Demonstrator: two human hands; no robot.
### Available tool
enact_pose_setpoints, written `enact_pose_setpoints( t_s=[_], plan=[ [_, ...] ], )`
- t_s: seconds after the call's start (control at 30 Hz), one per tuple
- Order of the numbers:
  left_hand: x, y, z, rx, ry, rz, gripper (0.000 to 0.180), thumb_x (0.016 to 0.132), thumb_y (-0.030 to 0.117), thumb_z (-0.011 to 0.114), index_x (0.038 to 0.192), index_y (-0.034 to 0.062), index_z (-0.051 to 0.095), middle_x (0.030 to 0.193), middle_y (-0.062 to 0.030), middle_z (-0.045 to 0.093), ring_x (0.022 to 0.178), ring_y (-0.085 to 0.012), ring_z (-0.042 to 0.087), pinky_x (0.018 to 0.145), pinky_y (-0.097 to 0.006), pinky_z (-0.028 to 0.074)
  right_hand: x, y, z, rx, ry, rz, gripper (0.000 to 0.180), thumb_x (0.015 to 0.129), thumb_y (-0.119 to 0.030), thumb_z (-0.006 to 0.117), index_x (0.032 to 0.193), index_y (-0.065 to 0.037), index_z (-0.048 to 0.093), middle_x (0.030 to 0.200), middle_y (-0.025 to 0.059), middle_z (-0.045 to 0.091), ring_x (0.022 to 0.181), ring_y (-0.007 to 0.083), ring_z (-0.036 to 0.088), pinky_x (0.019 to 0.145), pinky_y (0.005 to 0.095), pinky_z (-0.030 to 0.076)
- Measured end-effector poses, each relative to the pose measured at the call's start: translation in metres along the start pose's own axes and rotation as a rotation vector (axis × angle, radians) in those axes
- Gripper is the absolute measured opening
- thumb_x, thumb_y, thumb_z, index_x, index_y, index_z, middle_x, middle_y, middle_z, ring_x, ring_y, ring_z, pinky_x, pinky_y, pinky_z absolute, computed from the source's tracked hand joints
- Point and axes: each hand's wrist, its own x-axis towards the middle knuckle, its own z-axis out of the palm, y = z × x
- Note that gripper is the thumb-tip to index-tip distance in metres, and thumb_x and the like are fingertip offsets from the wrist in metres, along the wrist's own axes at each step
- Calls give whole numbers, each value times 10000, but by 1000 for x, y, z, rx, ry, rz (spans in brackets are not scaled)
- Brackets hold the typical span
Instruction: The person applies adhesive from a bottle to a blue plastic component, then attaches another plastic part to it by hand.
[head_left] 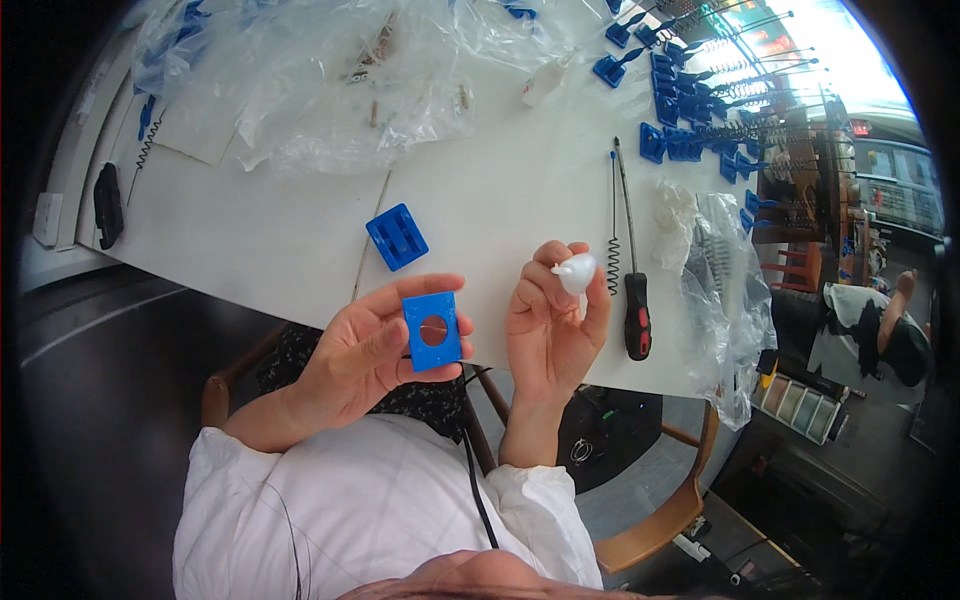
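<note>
My left hand point(355, 350) is closed on a blue rectangular plastic plate point(447, 352) with a round hole through its middle, gripping it by the edges between thumb and fingers. To its right, my raised right hand point(550, 330) pinches a small white bottle point(580, 274) with a narrow tip that points left. The two hands are apart, both at the table's near edge. Just beyond my left hand lies a blue block point(397, 237) with slots. A screwdriver point(638, 310) with a black and red handle rests right of my right hand, beside a thin coiled wire point(613, 250).
Clear plastic bags point(330, 85) cover the far left of the white table point(480, 190). Several blue pieces with springs point(685, 100) crowd the far right. Another plastic bag point(725, 300) hangs over the right edge. A white bottle point(543, 84) lies at the back.
</note>
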Motion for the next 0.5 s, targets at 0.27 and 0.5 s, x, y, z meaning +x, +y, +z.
enact_pose_setpoints(
  t_s=[0.27, 0.5],
  plan=[
    [-10, -6, 1, -8, 2, -83, 526, 898, 309, 545, 1269, -31, 394, 1135, -180, 539, 1052, -247, 564, 894, -369, 493, -3, 18, 9, -191, 101, 59, 302, 960, -287, 431, 1036, 1, 483, 904, 84, 515, 617, 100, 436, 517, 228, 351],
    [-13, -9, 3, -51, -24, -109, 530, 902, 322, 537, 1260, -42, 395, 1129, -184, 544, 1037, -247, 576, 895, -377, 489, -6, 29, 11, -268, 88, 113, 325, 967, -352, 390, 990, -36, 464, 826, 57, 527, 512, 49, 415, 438, 194, 361]
  ],
)
